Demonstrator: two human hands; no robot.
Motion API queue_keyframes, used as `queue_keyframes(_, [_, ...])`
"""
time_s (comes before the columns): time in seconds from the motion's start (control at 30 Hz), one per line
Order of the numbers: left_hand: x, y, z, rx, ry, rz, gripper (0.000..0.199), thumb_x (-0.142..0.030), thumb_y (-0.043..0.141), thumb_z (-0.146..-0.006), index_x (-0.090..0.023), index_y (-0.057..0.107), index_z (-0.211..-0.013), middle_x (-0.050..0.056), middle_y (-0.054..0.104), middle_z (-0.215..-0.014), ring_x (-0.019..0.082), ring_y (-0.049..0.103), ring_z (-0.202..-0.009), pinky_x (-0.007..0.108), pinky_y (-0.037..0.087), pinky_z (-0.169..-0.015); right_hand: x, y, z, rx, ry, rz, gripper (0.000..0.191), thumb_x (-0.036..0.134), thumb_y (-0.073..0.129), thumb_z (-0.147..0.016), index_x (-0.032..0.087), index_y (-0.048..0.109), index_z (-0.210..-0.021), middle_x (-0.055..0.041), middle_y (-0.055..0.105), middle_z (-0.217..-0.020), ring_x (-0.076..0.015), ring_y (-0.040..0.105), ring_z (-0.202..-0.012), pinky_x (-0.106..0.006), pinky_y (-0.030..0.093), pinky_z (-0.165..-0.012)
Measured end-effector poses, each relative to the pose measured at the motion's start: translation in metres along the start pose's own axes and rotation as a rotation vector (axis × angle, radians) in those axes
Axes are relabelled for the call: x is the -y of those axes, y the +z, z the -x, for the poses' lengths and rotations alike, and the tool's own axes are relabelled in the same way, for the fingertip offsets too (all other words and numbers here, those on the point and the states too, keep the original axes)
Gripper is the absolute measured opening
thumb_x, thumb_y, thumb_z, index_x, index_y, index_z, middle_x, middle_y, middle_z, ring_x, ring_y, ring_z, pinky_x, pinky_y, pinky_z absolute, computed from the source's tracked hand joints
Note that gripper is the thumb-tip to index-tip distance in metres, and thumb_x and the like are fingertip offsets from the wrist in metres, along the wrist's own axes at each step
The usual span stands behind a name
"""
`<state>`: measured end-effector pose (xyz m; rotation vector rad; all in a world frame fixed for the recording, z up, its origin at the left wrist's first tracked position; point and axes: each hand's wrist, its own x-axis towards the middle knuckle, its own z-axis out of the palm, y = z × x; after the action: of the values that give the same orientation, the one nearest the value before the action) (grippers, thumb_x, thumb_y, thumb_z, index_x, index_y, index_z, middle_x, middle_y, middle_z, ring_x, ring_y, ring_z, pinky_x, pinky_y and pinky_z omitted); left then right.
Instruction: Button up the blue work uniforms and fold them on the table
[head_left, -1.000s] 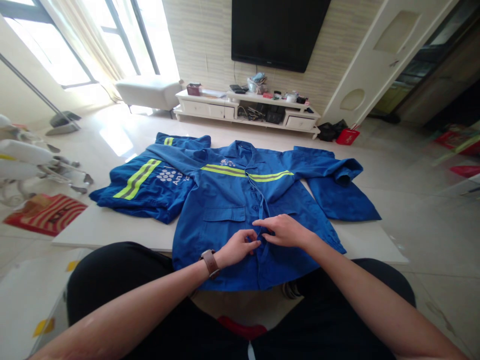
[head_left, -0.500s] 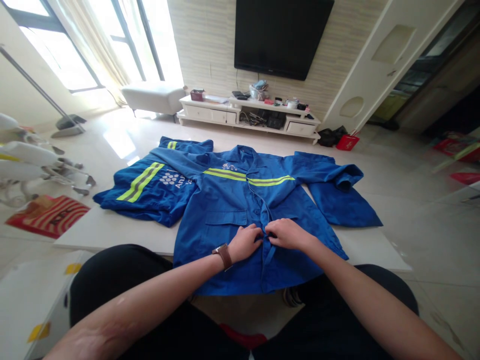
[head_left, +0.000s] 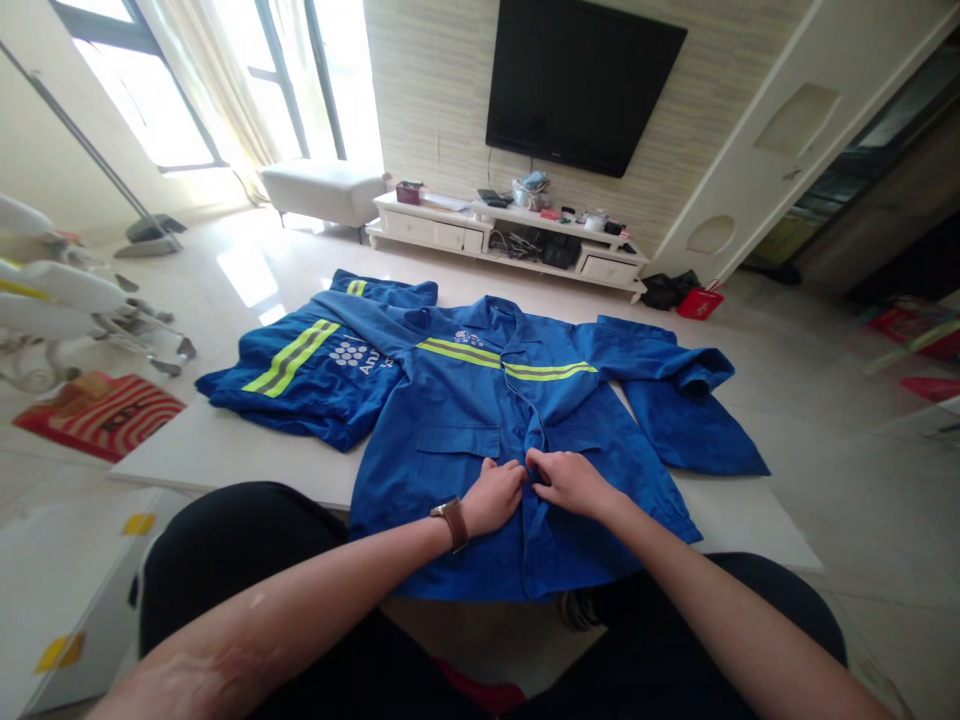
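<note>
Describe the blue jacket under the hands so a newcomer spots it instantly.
Find the long white table, then its middle. There lies the blue cloth jacket, with the left hand and right hand at its front. Unlike the striped blue garment left of it and plain blue cloth right, it alone shows a collar.

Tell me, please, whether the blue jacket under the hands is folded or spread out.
Spread out: the jacket lies front up, with its sleeves reaching out to either side.
</note>
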<state>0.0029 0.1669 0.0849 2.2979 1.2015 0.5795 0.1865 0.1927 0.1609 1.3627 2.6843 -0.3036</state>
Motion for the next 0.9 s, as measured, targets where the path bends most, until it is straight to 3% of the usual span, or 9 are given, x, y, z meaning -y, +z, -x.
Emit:
queue_keyframes(0.07, [0.0029, 0.001, 0.0008, -0.021, -0.01, 0.051, 0.011, -0.014, 0.05, -0.089, -0.019, 0.059, -0.087, 0.003, 0.066, -0.093, 0.019, 0.061, -0.085, 0.035, 0.034, -0.083, 0.0003, 0.0011, 0.001, -0.021, 0.032, -0.039, 0.026, 0.03, 0.069, -0.084, 0.023, 0.058, -0.107, 0.0005, 0.072, -0.083, -0.0176, 0.067, -0.075, -0.025, 0.029, -0.06])
queue_keyframes(0.17, [0.0058, 0.003, 0.0005, -0.05, -0.024, 0.11, 0.009, -0.011, 0.057, -0.08, -0.019, 0.059, -0.081, -0.001, 0.066, -0.086, 0.017, 0.061, -0.081, 0.033, 0.033, -0.082, -0.0002, 0.0013, 0.0024, -0.024, 0.015, -0.05, 0.011, 0.027, 0.069, -0.085, 0.023, 0.061, -0.09, 0.0005, 0.072, -0.083, -0.0164, 0.066, -0.077, -0.025, 0.029, -0.061])
queue_keyframes(0.27, [0.0065, 0.0041, -0.0005, -0.068, -0.033, 0.146, 0.008, -0.01, 0.06, -0.076, -0.019, 0.06, -0.077, -0.002, 0.066, -0.081, 0.015, 0.06, -0.077, 0.032, 0.032, -0.08, -0.0006, 0.0011, 0.0032, -0.003, 0.007, -0.035, 0.008, 0.026, 0.067, -0.085, 0.022, 0.063, -0.079, -0.0001, 0.073, -0.082, -0.0168, 0.067, -0.08, -0.025, 0.032, -0.064])
queue_keyframes(0.63, [0.0044, 0.0028, -0.0012, -0.078, -0.039, 0.159, 0.012, -0.008, 0.06, -0.074, -0.019, 0.064, -0.076, -0.001, 0.067, -0.079, 0.016, 0.061, -0.076, 0.032, 0.033, -0.08, 0.0011, 0.0022, 0.0023, 0.032, 0.001, -0.007, 0.008, 0.028, 0.066, -0.087, 0.025, 0.073, -0.087, -0.0022, 0.077, -0.088, -0.0204, 0.07, -0.087, -0.026, 0.037, -0.067])
queue_keyframes(0.9, [0.0044, -0.0003, -0.0002, -0.071, -0.03, 0.172, 0.011, -0.009, 0.059, -0.07, -0.018, 0.064, -0.074, -0.002, 0.068, -0.077, 0.014, 0.06, -0.072, 0.031, 0.035, -0.079, -0.0004, 0.0058, 0.0008, 0.053, -0.052, -0.073, 0.009, 0.021, 0.064, -0.085, 0.022, 0.073, -0.086, -0.0033, 0.076, -0.086, -0.018, 0.069, -0.083, -0.024, 0.037, -0.068])
